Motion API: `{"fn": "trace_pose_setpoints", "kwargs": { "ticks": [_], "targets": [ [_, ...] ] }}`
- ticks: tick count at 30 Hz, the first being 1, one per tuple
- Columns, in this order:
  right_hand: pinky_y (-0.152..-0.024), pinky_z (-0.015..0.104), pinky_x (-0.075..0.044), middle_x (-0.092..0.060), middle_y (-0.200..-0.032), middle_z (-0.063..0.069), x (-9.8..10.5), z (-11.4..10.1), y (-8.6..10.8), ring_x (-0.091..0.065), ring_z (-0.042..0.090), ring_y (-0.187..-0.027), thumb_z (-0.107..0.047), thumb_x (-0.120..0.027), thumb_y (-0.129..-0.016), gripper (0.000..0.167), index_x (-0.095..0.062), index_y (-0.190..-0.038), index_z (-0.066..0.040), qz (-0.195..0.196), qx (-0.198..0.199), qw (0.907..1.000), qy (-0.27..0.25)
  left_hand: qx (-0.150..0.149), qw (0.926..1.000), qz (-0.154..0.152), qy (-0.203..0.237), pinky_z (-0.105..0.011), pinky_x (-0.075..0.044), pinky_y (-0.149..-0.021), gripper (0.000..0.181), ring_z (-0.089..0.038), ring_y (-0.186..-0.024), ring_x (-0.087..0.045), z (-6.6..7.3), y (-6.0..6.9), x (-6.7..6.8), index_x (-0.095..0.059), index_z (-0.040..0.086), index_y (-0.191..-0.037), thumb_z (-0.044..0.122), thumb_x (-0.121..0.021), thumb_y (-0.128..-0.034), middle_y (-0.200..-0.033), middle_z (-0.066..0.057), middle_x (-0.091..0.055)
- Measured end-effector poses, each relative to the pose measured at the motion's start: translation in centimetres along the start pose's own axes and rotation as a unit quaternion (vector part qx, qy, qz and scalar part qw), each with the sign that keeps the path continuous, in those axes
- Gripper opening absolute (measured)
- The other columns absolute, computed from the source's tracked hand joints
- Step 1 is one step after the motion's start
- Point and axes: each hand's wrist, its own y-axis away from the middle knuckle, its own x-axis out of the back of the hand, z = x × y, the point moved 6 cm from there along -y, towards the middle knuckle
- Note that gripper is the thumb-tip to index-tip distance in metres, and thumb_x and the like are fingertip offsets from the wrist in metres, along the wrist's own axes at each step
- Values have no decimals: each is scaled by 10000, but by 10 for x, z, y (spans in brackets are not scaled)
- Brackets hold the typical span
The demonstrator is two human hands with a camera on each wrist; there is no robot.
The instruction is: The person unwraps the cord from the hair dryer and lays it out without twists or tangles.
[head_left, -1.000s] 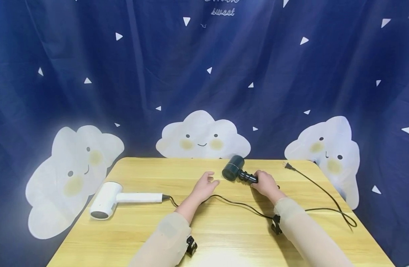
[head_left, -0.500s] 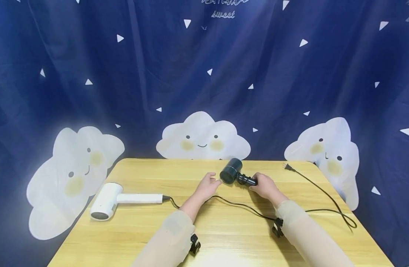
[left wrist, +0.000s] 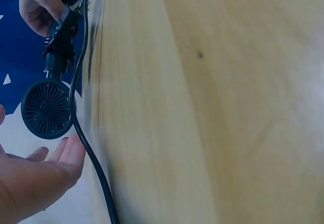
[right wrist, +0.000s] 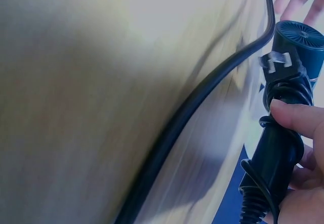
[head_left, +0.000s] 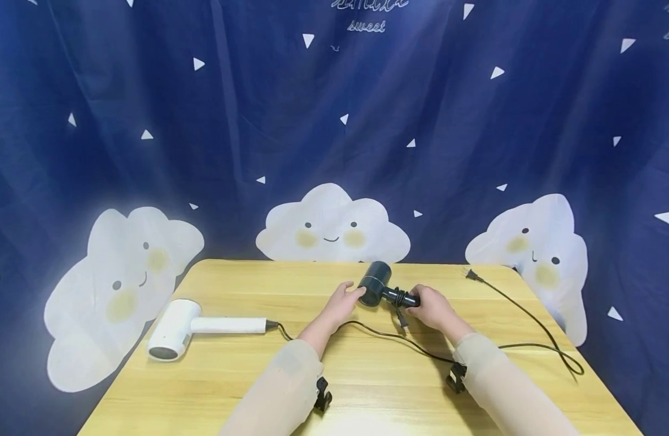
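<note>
My right hand [head_left: 434, 307] grips the handle of a dark green hair dryer [head_left: 375, 282], its thumb along the handle in the right wrist view. The dryer's own cord is wound round the handle [right wrist: 276, 155], and its two-pin plug [right wrist: 283, 64] sticks out near the barrel. My left hand [head_left: 337, 306] is beside the barrel's end with fingers extended. In the left wrist view those fingers [left wrist: 71, 150] lie just below the round vented end [left wrist: 46, 108]; whether they touch it I cannot tell.
A white hair dryer [head_left: 173, 330] lies on the wooden table [head_left: 214, 387] at the left. Its black cord [head_left: 378, 332] runs under both forearms to a plug [head_left: 472, 275] at the back right. A blue curtain with clouds [head_left: 334, 227] hangs behind the table.
The dark hair dryer has tilted and shifted slightly left and nearer, and its plug now hangs below the handle. My left hand has moved right, up to the barrel.
</note>
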Motion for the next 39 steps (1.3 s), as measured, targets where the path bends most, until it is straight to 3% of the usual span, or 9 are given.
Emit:
{"fn": "trace_pose_setpoints", "kwargs": {
  "ticks": [9,14,21,27,33,39],
  "targets": [
    [-814,468,-534,-678,-946,86,1,-13,1,-627,236,-854,-79,-810,-803,288,-646,-1030,-11,63,371,9993,42,175,9979,-28,627,-513,-443,-1063,721,-400,-1253,-533,0,-4,-5,-332,-4,-1504,412,-599,-979,-1442,-264,-443],
    [-848,473,-538,-676,-959,76,1,-21,1,-637,244,-881,-75,-816,-793,281,-653,-1017,-30,88,517,9986,24,169,9968,40,778,-468,-489,-1020,703,-353,-1185,-600,-2,-9,-4,-354,-20,-1474,387,-619,-967,-1410,-259,-464],
    [-818,469,-539,-662,-932,59,3,-30,1,-622,219,-839,-59,-820,-789,271,-653,-1002,-36,34,681,9977,18,216,9945,9,1025,-478,-509,-990,757,-362,-1182,-595,-3,-8,-1,-301,-51,-1496,386,-621,-966,-1392,-265,-477],
    [-807,441,-531,-648,-919,35,3,-35,2,-603,187,-821,-74,-829,-785,272,-654,-992,-55,-56,651,9979,3,306,9894,-278,1393,-402,-561,-900,735,-300,-1082,-649,-2,-7,2,-310,-52,-1479,400,-598,-976,-1321,-253,-550],
    [-776,410,-521,-632,-892,10,6,-43,4,-579,161,-797,-64,-831,-784,263,-650,-975,-74,-146,884,9960,42,590,9810,-601,1749,-391,-579,-875,735,-281,-1049,-671,-3,-6,5,-335,-28,-1480,434,-595,-972,-1270,-234,-604],
    [-765,398,-508,-616,-873,-15,8,-48,6,-559,146,-790,-76,-836,-784,270,-642,-972,-81,-258,1080,9938,44,692,9783,-633,1846,-407,-584,-869,769,-309,-1076,-669,-2,1,6,-325,-13,-1480,422,-661,-942,-1277,-231,-606]
  ]
}}
